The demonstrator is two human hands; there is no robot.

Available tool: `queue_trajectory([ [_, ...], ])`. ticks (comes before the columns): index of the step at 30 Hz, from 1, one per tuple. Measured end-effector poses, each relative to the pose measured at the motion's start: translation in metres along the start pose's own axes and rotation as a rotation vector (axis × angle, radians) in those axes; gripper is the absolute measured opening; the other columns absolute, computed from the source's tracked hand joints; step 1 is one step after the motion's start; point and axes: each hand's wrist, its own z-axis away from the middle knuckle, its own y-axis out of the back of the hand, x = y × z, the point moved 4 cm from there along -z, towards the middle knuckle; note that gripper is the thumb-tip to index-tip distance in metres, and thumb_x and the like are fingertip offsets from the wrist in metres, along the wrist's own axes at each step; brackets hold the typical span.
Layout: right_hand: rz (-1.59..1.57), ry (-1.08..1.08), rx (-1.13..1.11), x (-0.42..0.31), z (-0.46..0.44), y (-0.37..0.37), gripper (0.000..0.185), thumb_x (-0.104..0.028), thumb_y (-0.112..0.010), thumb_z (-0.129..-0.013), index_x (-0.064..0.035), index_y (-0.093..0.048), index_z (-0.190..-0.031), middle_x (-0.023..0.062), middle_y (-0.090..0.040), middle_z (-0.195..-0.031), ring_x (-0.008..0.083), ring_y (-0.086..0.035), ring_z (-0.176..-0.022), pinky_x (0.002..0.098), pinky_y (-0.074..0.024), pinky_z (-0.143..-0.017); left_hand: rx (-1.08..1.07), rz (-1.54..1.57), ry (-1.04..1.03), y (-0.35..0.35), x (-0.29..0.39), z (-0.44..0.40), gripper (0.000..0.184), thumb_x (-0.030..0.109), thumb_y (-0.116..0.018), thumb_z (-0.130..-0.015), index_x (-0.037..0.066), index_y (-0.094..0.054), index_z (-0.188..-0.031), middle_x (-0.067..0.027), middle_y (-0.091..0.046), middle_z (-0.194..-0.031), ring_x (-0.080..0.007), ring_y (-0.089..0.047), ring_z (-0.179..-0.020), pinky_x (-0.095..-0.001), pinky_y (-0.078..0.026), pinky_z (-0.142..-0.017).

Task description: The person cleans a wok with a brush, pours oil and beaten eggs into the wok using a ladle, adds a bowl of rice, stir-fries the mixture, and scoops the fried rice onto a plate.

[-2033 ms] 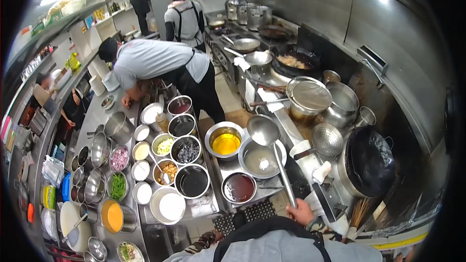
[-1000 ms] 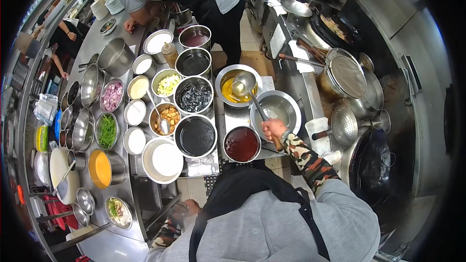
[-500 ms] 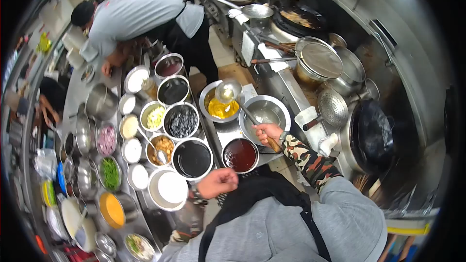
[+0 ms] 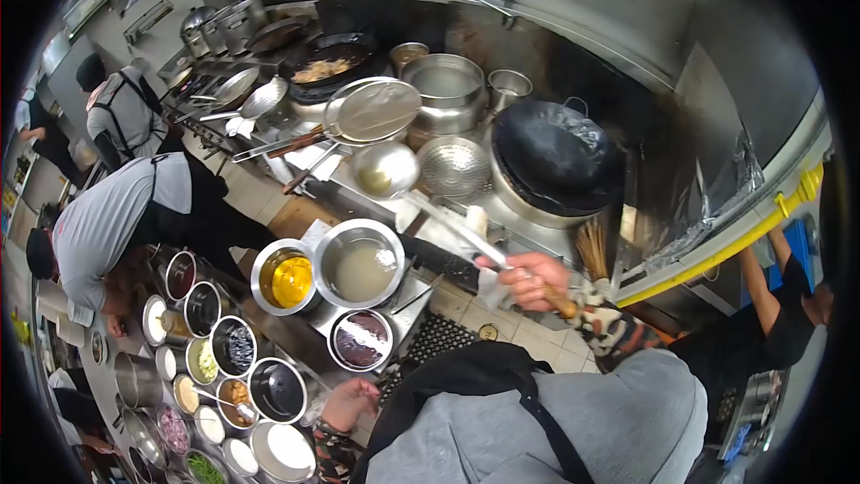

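My right hand [image 4: 536,281] is wrapped round the wooden end of a long-handled ladle [image 4: 383,170]. The ladle's bowl, with a little yellowish liquid in it, is over the stove edge beside a perforated strainer [image 4: 454,167]. My left hand [image 4: 351,403] is loosely curled with nothing visible in it, low near the dark red sauce pot [image 4: 360,341] and a black-liquid pot [image 4: 277,391]. Between my hands and the stove stand a bowl of yellow oil [image 4: 288,280] and a larger bowl of cloudy liquid [image 4: 359,263].
A black wok [image 4: 557,157] sits on the right burner; another wok [image 4: 333,58] holds browned food. A mesh strainer [image 4: 380,111] rests by a large pot [image 4: 448,90]. Several ingredient pots line the left counter, where a person [image 4: 125,215] bends over. Another person [image 4: 770,305] is at right.
My view has turned right toward the stove. The ladle has moved from above the yellow oil to the stove edge by the strainer. My left hand stays low and curled.
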Motion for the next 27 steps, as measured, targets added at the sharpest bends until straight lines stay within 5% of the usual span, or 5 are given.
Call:
queue_trajectory([
  [8,1.068,0.618,1.035,-0.106,0.183,0.04,0.017,-0.007,-0.054,-0.086,-0.0034,-0.052,-0.102,0.0011,-0.049,-0.061,0.0088,-0.043,-0.039,0.0266,-0.0359,-0.033,0.048,-0.021,-0.055,-0.106,0.03,-0.052,0.008,-0.002,-0.056,-0.084,0.0,-0.057,-0.091,-0.0023,-0.059,-0.077,-0.0105,-0.057,-0.06,-0.0244,-0.047,-0.057],
  [15,1.254,0.82,1.279,-0.204,0.244,0.169,0.013,-0.007,-0.061,-0.075,0.0007,-0.059,-0.086,0.0072,-0.057,-0.062,0.0151,-0.052,-0.042,0.0327,-0.0404,-0.037,0.028,-0.036,-0.177,-0.212,0.026,-0.073,0.011,0.002,-0.061,-0.086,-0.001,-0.058,-0.096,-0.0012,-0.059,-0.078,-0.0085,-0.056,-0.065,-0.0223,-0.046,-0.061],
  [17,1.929,1.115,1.541,-0.213,0.255,0.197,0.014,-0.008,-0.06,-0.075,0.0013,-0.062,-0.086,0.0096,-0.059,-0.062,0.0182,-0.054,-0.042,0.0346,-0.0414,-0.04,0.118,0.008,-0.258,-0.218,0.018,-0.06,0.013,0.002,-0.062,-0.086,-0.001,-0.058,-0.098,-0.0013,-0.059,-0.078,-0.0089,-0.057,-0.066,-0.0219,-0.046,-0.062],
  [23,0.928,0.524,0.948,-0.229,0.243,0.188,0.021,-0.015,-0.06,-0.082,-0.0039,-0.051,-0.067,0.0084,-0.056,-0.061,0.0198,-0.057,-0.045,0.0356,-0.0429,-0.036,0.127,0.001,-0.265,-0.235,0.037,-0.049,0.015,0.0,-0.061,-0.084,-0.001,-0.058,-0.099,-0.0019,-0.059,-0.08,-0.0098,-0.057,-0.068,-0.0233,-0.047,-0.064],
  [27,1.451,0.9,1.39,-0.28,0.204,0.254,0.02,-0.013,-0.063,-0.072,0.0054,-0.056,-0.078,0.0243,-0.059,-0.066,0.0394,-0.062,-0.063,0.0458,-0.0496,-0.057,0.125,-0.102,-0.299,-0.246,0.064,-0.04,0.016,0.001,-0.062,-0.085,0.0,-0.058,-0.101,0.0026,-0.056,-0.078,-0.0059,-0.053,-0.071,-0.0208,-0.044,-0.067],
])
